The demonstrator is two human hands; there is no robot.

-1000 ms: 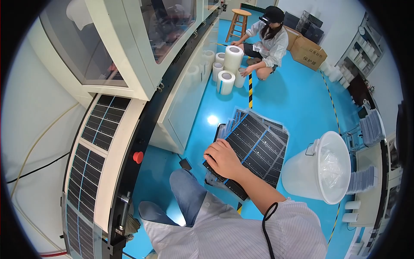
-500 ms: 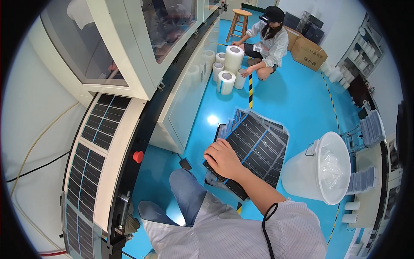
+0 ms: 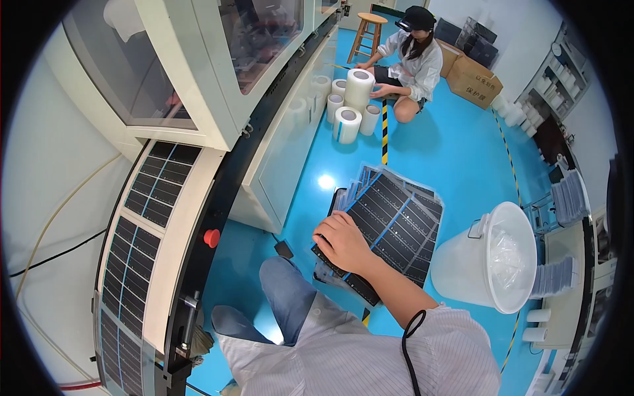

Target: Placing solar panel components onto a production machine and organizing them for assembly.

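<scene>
My right hand point(image 3: 343, 243) lies on the left edge of a stack of black printed sheets point(image 3: 396, 221), its fingers extended together and slightly bent over the edge. The sheets carry blue stripes and rows of thin white lines, and clear film edges stick out at the back. What supports the stack is mostly hidden beneath it. My left hand is out of view.
A long cream machine with similar black panels point(image 3: 132, 264) and a red button point(image 3: 211, 238) runs along my left. A white bucket point(image 3: 456, 264) holding clear plastic stands right. Ahead, a co-worker point(image 3: 416, 66) squats by several white film rolls point(image 3: 359, 92); behind is a cardboard box point(image 3: 474, 82).
The co-worker's hand on the right has left the small roll and moved up beside the tall roll. My right hand and the stack have not visibly moved.
</scene>
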